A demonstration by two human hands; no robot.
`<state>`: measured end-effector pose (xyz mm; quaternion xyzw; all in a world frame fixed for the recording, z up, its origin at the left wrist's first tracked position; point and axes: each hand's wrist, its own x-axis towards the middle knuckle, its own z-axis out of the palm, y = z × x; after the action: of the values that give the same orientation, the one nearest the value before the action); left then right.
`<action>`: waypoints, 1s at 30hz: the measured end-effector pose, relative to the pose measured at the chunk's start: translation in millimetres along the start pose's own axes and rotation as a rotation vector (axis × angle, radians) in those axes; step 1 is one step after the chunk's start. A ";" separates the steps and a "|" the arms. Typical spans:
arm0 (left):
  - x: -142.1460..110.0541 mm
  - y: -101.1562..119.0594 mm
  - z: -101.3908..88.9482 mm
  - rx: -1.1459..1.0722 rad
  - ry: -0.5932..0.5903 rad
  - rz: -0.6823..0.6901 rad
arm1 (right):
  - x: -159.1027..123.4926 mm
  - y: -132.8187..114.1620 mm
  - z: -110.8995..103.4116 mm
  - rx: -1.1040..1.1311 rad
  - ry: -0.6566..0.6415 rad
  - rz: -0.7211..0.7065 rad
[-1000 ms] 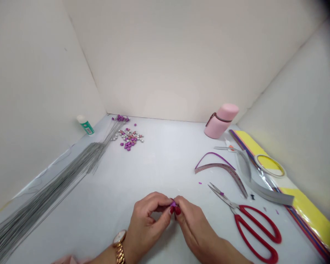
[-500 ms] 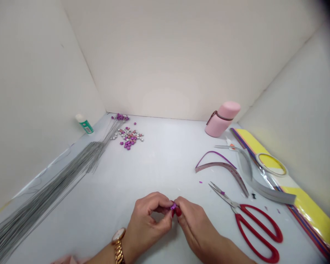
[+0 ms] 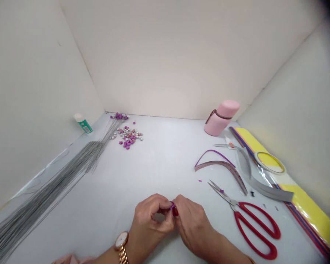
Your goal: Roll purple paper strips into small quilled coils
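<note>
Close to the table's front edge, my left hand (image 3: 153, 222) and my right hand (image 3: 194, 223) meet fingertip to fingertip. Between them they pinch a small purple paper star (image 3: 172, 206), mostly covered by the fingers. To the right lie open-bladed scissors (image 3: 233, 203) with red handles. Just beyond the scissors are a thin purple paper strip (image 3: 210, 151) and a wider mauve strip (image 3: 220, 163). A pile of small purple, silver and pink folded stars (image 3: 129, 137) rests at the back left.
Left, a bundle of grey wires (image 3: 52, 187) ends in purple stars (image 3: 119, 116); a green and white glue stick (image 3: 84, 123) is near. Right are a pink flask (image 3: 221, 117), grey strips (image 3: 272, 191), a tape roll (image 3: 270, 162) and yellow sheets (image 3: 316, 209).
My fingers have closed further over the purple star, so less of it shows. Both hands stay in nearly the same place; the camera view has shifted slightly.
</note>
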<state>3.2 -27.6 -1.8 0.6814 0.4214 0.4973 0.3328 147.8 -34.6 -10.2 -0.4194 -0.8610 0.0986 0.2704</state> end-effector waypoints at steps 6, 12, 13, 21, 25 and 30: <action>8.2 3.8 -5.7 -0.378 -0.076 -0.400 | 0.9 -7.5 -4.1 0.501 -0.009 0.370; 10.1 3.6 -5.2 -0.505 -0.129 -0.472 | 1.2 -5.4 -4.2 0.647 0.089 0.405; 9.1 3.3 -5.2 -0.475 -0.127 -0.460 | 1.0 -4.7 -3.7 0.652 0.107 0.422; 4.8 3.6 -8.2 -0.164 -0.094 -0.185 | 2.3 -2.5 -3.7 0.589 0.140 0.434; 6.1 2.2 -8.5 -0.082 -0.070 -0.141 | 1.9 -1.4 -4.2 0.524 0.120 0.338; 6.5 2.5 -8.8 -0.030 -0.056 -0.029 | 0.7 -0.4 -5.1 0.478 0.105 0.281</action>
<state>-3.6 -22.4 5.5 0.6839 0.4142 0.4793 0.3619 150.0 -34.6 -5.5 -0.4634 -0.7315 0.3137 0.3896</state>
